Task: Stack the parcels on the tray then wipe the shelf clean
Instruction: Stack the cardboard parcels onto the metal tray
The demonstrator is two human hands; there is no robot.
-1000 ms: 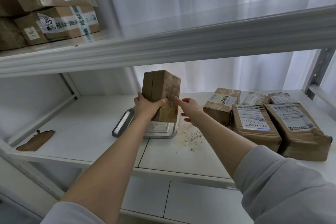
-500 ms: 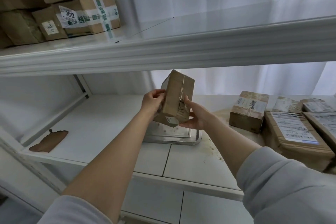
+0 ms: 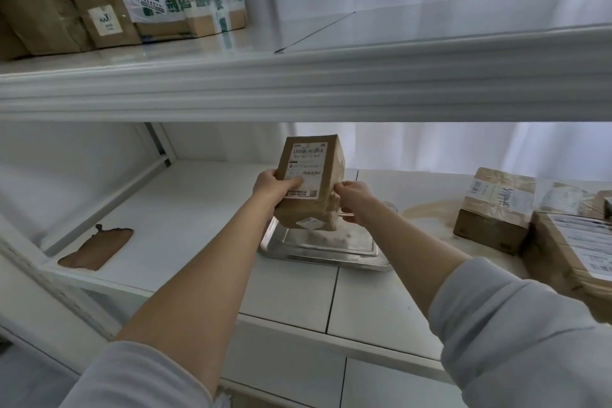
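**Cardboard parcel held in both hands over the tray**

Left fingers (image 3: 291,183) curl round the parcel's (image 3: 309,175) near-left edge, thumb laid flat across its white label. The right fingers (image 3: 341,188) are bent tight and pinch the opposite edge. Between the left hand (image 3: 273,187) and the right hand (image 3: 352,197) the parcel stands on end, label toward the camera, leaning slightly. Its lower end hangs over the back of the steel tray (image 3: 331,260); whether it touches the metal cannot be told.

Both bare forearms reach in over the tray from grey sleeves (image 3: 516,325), and the left forearm hides the tray's near-left corner. The tray itself sits on the white shelf (image 3: 185,209).

Right of the tray, a tan stain (image 3: 427,215) spreads over the shelf. Beyond it sits a taped box (image 3: 493,212), with a larger labelled box (image 3: 576,252) crowding the frame edge (others behind them are too blurred to count). Well left of the tray lies a flat brown scrap (image 3: 96,248).

Above the tray, the upper shelf's thick front lip (image 3: 298,89) cuts across the view. More cartons (image 3: 155,3) are stacked up there to the left, one marked 3012.
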